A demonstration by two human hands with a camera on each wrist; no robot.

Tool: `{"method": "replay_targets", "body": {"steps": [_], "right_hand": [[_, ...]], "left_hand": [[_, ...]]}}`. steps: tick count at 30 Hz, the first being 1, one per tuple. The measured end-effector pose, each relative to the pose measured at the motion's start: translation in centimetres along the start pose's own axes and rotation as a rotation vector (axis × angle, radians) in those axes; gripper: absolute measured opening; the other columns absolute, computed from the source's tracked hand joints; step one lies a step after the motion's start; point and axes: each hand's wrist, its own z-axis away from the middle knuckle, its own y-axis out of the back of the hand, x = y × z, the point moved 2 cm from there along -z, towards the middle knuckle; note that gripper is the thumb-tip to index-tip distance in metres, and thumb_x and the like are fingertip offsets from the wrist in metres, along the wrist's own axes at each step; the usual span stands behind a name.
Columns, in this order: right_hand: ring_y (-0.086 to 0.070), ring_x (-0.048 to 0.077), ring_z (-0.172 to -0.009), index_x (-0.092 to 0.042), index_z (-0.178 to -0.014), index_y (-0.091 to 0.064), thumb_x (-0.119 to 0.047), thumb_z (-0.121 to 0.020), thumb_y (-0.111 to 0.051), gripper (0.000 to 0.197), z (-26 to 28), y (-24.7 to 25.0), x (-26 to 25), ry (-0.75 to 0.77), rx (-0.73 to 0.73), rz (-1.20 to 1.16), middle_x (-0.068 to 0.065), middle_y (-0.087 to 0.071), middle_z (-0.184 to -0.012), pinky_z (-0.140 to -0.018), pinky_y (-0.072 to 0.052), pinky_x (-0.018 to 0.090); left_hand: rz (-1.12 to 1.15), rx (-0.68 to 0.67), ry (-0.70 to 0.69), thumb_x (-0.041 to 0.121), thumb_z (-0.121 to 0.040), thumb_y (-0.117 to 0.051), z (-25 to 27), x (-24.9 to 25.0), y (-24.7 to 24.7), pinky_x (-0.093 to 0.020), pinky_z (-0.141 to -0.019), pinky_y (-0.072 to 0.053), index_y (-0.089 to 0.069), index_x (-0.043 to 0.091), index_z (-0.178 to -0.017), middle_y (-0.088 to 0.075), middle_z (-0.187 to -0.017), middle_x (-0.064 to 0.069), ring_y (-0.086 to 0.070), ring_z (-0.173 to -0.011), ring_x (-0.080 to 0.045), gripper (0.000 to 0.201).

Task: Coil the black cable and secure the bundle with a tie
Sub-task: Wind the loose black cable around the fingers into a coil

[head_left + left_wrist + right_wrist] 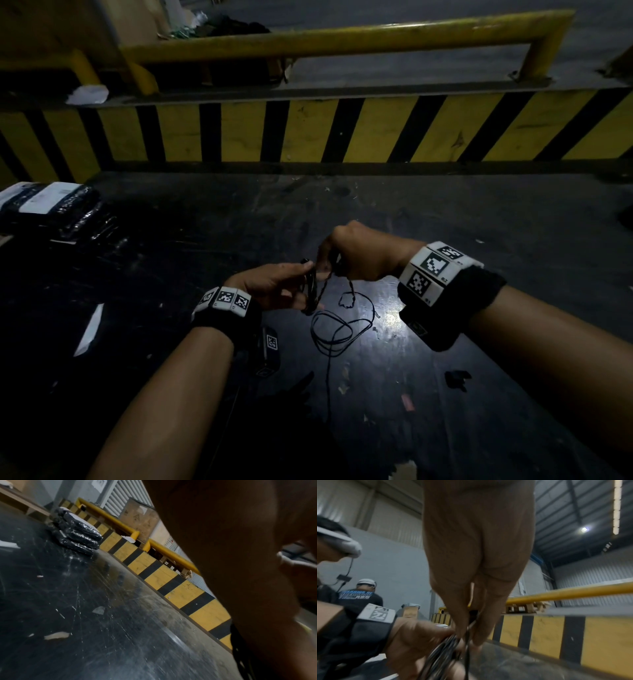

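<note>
A thin black cable [337, 327] lies partly in loose loops on the dark table, with one strand trailing toward me. My left hand [291, 286] grips a small bundle of coiled cable [310, 287] between thumb and fingers; the same bundle [443, 649] shows in the right wrist view. My right hand [349, 255] is just right of it, fingers pointing down, pinching a strand of the cable [468, 635]. In the left wrist view the back of my left hand [240, 561] fills the right side and hides most of the cable. No tie can be made out.
Stacked black plastic-wrapped packages [58, 212] sit at the table's left. A yellow-and-black striped barrier [308, 130] with a yellow rail [342, 37] borders the far edge. Paper scraps [90, 330] and a small black piece [457, 378] lie on the table [513, 222]. Another person [362, 595] stands behind.
</note>
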Motion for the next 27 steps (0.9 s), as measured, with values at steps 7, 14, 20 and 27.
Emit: {"method": "replay_targets", "body": {"steps": [7,14,20,27], "right_hand": [[-0.071,0.02,-0.092,-0.018,-0.107,-0.073,0.0,-0.088,-0.06,0.029,-0.9,3.0,-0.7,0.128,0.189,0.061,0.003,-0.075,-0.099,-0.076,-0.06,0.038],[-0.073,0.018,-0.09,-0.015,-0.105,-0.075,-0.003,-0.09,-0.062,0.023,-1.5,4.0,-0.7,0.234,0.228,0.065,0.001,-0.077,-0.099,-0.077,-0.06,0.038],[-0.065,-0.006,-0.06,-0.018,-0.094,-0.08,-0.016,-0.086,-0.075,0.01,-1.7,2.2,2.5,0.148,0.24,-0.081,-0.01,-0.076,-0.088,-0.059,-0.056,0.015],[-0.064,-0.008,-0.057,-0.039,-0.076,-0.072,-0.015,-0.089,-0.072,0.027,0.1,-4.6,4.4,0.017,0.263,-0.391,-0.007,-0.074,-0.069,-0.058,-0.055,0.018]], "left_hand": [[-0.157,-0.145,0.132,0.042,-0.086,-0.068,0.2,-0.9,-1.2,-0.047,-0.098,-0.051,-0.051,0.02,-0.142,-0.06,-0.139,0.003,-0.05,-0.087,-0.022,0.063],[-0.124,-0.303,0.141,0.037,-0.093,-0.056,0.9,-0.7,-3.0,-0.061,-0.116,-0.023,-0.048,0.015,-0.144,-0.038,-0.157,-0.004,-0.035,-0.133,-0.059,0.056],[0.006,-0.491,0.009,0.035,-0.094,-0.058,2.3,-0.1,-4.4,-0.056,-0.11,-0.038,-0.06,0.018,-0.131,-0.025,-0.162,-0.01,-0.035,-0.131,-0.062,0.041],[0.143,-0.571,-0.182,0.039,-0.095,-0.053,3.1,1.0,-4.7,-0.056,-0.11,-0.032,-0.058,0.026,-0.133,-0.016,-0.164,-0.013,-0.018,-0.132,-0.07,0.041]]}}
